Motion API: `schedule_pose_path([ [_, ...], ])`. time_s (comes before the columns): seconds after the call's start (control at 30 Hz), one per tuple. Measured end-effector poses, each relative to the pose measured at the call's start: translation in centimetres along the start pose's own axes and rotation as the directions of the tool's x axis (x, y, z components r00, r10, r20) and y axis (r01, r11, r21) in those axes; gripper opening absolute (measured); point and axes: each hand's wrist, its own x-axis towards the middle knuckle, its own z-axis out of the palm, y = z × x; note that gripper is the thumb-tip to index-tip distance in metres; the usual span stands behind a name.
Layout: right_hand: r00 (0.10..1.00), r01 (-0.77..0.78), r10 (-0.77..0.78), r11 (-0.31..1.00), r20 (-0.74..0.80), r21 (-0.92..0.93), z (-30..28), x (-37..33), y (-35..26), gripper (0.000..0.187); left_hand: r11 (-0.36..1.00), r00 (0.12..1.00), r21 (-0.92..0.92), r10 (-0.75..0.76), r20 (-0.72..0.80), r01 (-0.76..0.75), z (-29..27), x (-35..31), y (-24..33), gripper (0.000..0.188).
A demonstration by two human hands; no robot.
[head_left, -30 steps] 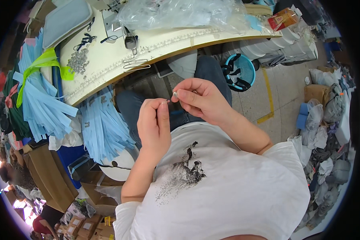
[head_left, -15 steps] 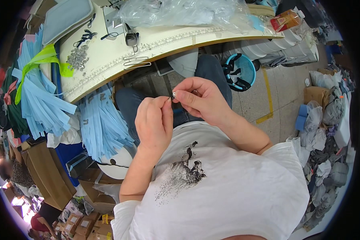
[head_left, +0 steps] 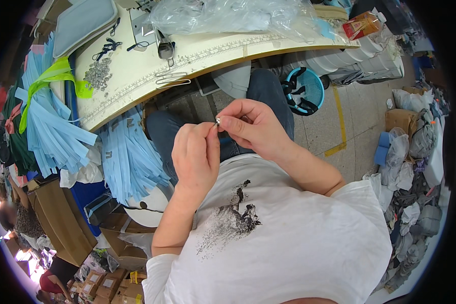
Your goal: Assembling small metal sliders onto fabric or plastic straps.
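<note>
Above my lap, both hands meet fingertip to fingertip at a small silvery metal piece (head_left: 218,121). My right hand (head_left: 253,125) pinches it between thumb and forefinger, the other fingers curled behind. From the left, my left hand (head_left: 193,154) closes its thumb and forefinger right against the piece; a thin dark bit shows there, too small to name. On the white table (head_left: 202,58) beyond lies a heap of small silvery metal pieces (head_left: 98,74). Near the heap are dark cord loops (head_left: 107,47) and black-handled scissors or snips (head_left: 165,49).
Light-blue strips (head_left: 129,157) hang below the table's left edge, with more (head_left: 48,116) beside a yellow-green band (head_left: 61,71). Clear plastic bags (head_left: 233,17) and a bottle (head_left: 362,25) lie at the back. A blue basket (head_left: 309,90) stands on the floor; bagged goods (head_left: 413,152) crowd the right.
The silvery piece has turned slightly and shifted a little left, toward my left fingertips. My right fingers have rolled a little; the rest looks the same.
</note>
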Motion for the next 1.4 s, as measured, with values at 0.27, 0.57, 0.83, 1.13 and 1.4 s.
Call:
schedule_pose_path([
  [0.27,0.983,0.161,-0.181,0.926,-0.028,-0.342,0.2,0.4,-0.1,0.015,0.998,0.998,0.031,0.059,-0.011,-0.059,0.1,0.2,-0.5,0.01],
  [0.57,0.998,0.024,-0.032,0.987,-0.049,-0.161,0.9,0.1,-0.8,0.016,0.894,0.938,-0.288,-0.345,0.042,0.342,0.3,-0.5,0.5,0.01],
  [0.83,0.993,0.113,-0.12,0.936,-0.001,-0.332,0.6,0.2,-0.8,0.016,0.764,0.898,-0.487,-0.424,0.115,0.423,0.3,-0.4,-0.1,0.012],
  [1.13,0.993,0.099,-0.114,0.954,-0.039,-0.282,1.0,0.1,-0.6,0.019,0.985,0.991,-0.113,-0.135,-0.012,0.133,0.8,-0.5,-0.6,0.01],
  [1.4,1.0,-0.027,0.027,1.0,-0.011,-0.014,0.4,0.3,-0.5,0.02,0.984,0.998,-0.18,-0.026,-0.055,0.016,0.3,0.5,-0.4,0.024],
])
